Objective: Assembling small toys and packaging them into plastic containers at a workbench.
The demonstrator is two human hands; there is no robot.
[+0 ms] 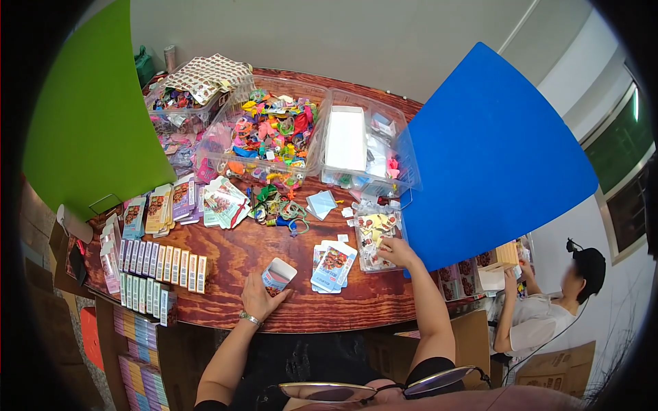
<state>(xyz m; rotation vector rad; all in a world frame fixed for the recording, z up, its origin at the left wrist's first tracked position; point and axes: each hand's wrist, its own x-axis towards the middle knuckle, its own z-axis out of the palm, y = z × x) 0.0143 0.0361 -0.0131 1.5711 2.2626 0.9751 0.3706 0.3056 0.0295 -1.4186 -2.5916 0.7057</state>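
Near the table's front edge, my left hand (259, 299) is closed round a small blue-and-white cardboard box (279, 272), whose top stands open toward the far side. Further right, my right hand (397, 253) reaches over a clear plastic tray (384, 268) of small yellow, white and red pieces (371, 231). The fingers of that hand are drawn together at the tray's right side; whatever they pinch is too small to make out. Between both hands lies a stack of flat, light-blue printed cartons (334, 267).
Rows of filled cartons (164, 263) stand at the left, with fanned flat cartons (225, 203) behind. Large clear bins hold colourful trinkets (274, 130) and a white box (345, 139). A green panel (96, 109) and blue panel (500, 157) flank the table. Another person (548, 312) works at right.
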